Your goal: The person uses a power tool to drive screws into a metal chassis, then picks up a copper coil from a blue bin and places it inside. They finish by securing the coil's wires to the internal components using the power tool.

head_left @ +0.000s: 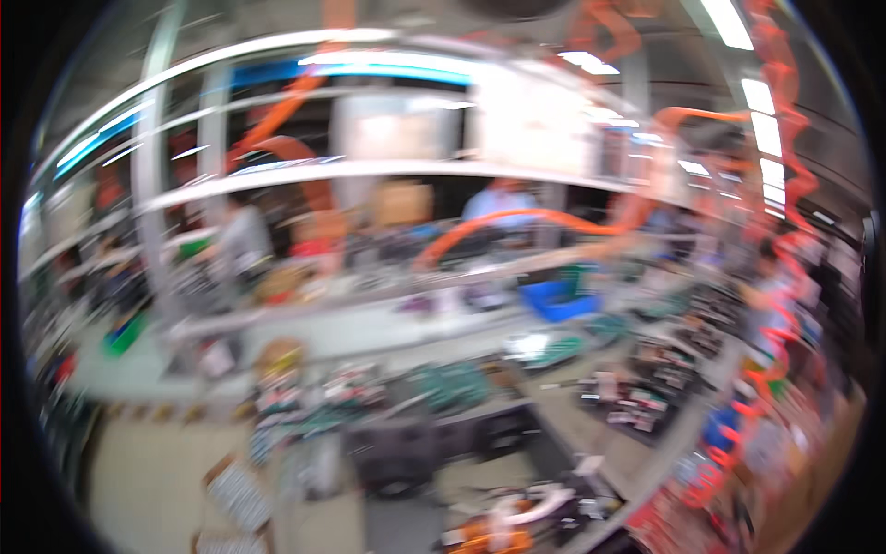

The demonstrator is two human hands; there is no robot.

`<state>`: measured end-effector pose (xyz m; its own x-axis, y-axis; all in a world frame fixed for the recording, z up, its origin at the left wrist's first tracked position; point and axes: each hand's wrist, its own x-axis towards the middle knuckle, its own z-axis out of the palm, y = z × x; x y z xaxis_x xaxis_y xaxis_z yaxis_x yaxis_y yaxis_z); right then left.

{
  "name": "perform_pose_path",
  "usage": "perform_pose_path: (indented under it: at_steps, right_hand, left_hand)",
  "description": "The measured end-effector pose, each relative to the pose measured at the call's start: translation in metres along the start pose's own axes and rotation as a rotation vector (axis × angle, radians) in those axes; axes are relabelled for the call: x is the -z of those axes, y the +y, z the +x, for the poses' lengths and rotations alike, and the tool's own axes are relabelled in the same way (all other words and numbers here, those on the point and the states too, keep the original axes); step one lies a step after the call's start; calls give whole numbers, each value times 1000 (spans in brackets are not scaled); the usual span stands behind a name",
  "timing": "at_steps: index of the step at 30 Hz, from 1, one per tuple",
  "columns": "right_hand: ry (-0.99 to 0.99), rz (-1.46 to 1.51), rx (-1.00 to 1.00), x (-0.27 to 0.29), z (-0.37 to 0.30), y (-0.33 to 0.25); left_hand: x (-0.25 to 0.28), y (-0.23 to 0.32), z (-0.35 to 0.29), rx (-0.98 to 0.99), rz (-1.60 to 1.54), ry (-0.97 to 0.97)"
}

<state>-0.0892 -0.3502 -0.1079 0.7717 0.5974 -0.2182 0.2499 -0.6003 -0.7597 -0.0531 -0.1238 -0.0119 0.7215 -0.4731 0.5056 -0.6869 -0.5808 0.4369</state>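
Neither my left hand nor my right hand shows in the head view, and the whole picture is smeared by motion. At the lower edge, nearest to me, lies a jumble of orange and white parts (498, 531) whose kind I cannot make out. Behind it stands a dark grey open box or bin (392, 452). Green circuit boards (452, 383) lie in a row along the bench beyond. Farther right sits a black tray (637, 397) with several small parts in it.
A blue bin (560, 303) stands on the far bench. Orange hoses (526, 219) hang across the shelf frame, and a coiled red hose (784, 268) drops at the right. Two people, one in light blue (498, 205) and one in grey (245, 235), are beyond the bench.
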Motion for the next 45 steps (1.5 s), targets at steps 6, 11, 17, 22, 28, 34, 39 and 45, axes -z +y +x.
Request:
perform_pose_path:
  at_steps: [6,11,17,22,28,34,39,45]
  right_hand:
    - [200,-96,20,79,98,-26]
    - [-74,-193,136,101,131,-52]
    - [-342,-368,237,101,143,-67]
    - [-318,-481,286,113,133,-92]
    - [-284,-510,224,112,122,-94]
    - [-154,-538,694,153,108,-120]
    - [-438,-622,800,184,85,-118]
    - [-383,-571,688,162,105,-94]
  left_hand:
    - [31,-44,92,-131,-148,-86]
    - [57,-28,53,194,-212,-48]
    - [75,-9,17,626,-302,-37]
    - [69,29,-1,1008,-426,4]
    - [91,25,52,202,726,-231]
    - [88,12,33,589,556,-605]
    - [82,20,52,593,556,-600]
    - [55,2,40,534,727,-564]
